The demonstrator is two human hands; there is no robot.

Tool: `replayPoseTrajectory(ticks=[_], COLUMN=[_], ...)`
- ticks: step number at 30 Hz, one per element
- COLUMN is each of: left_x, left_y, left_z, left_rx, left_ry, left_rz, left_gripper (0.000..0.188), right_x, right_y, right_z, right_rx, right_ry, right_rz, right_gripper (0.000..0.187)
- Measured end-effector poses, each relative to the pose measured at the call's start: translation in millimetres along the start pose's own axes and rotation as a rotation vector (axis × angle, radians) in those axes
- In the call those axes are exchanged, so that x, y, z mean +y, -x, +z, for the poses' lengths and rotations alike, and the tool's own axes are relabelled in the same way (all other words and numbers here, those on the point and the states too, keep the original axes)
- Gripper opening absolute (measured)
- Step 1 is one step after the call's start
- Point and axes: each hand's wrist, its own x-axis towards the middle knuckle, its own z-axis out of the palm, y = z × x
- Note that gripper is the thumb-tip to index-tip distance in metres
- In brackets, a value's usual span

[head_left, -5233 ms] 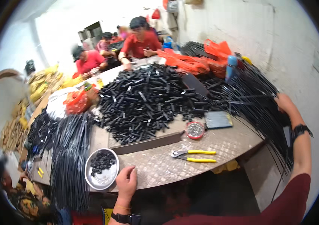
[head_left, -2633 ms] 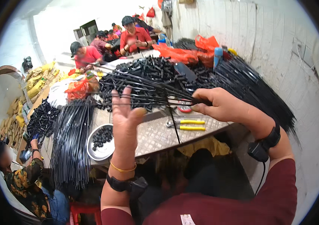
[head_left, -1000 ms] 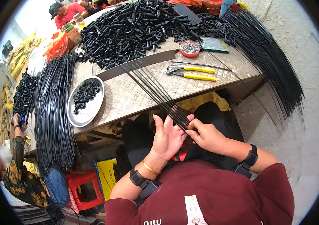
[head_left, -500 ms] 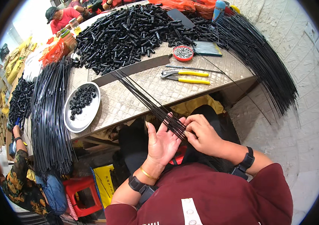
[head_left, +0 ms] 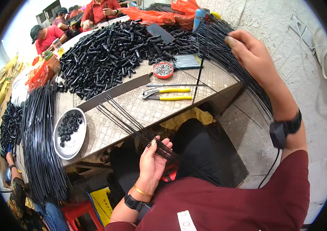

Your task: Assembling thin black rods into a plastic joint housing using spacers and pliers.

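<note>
Rods, thin and black, are held in a slanting sheaf by the left hand, with its thumb folded over them and its fingers curled beneath. Half a second ago they were laid across a flatter left palm and were being touched by the right hand. Now that hand has been lifted well away, up and to the right, in front of the large bundle of long black rods. Its fingers are bent with the tips close together; whether anything is pinched between them cannot be told. A dark strip, unseen in that spot before, is seen running steeply down, left of the raised hand.

Beyond the left hand, the yellow-handled pliers and the red dish of small metal bits have been left in place on the table. Left of that hand, black rings are held in the pale bowl, as before. The heap of black tubes is seen farther beyond.
</note>
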Motion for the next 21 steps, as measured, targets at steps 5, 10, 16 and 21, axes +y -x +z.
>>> replayPoseTrajectory(ticks=[5,10,16,21], left_x=[-2,4,1,8], left_y=[0,3,-10,-8], left_z=[-9,-3,-5,-2], left_rx=[-0.058,-0.038,-0.123,-0.036], left_ry=[0.015,0.101,-0.012,0.052], left_rz=[0.010,-0.081,-0.042,-0.092], left_gripper=[0.036,0.047,0.041,0.038], right_x=[61,156,310,251], right_y=[-80,-128,-51,-26], right_z=[-15,-60,-49,3], right_rx=[0.256,0.372,0.039,0.059], right_ry=[0.309,0.552,0.893,0.911], right_rz=[-0.194,-0.109,0.134,-0.103], right_gripper=[0.026,0.031,0.026,0.024])
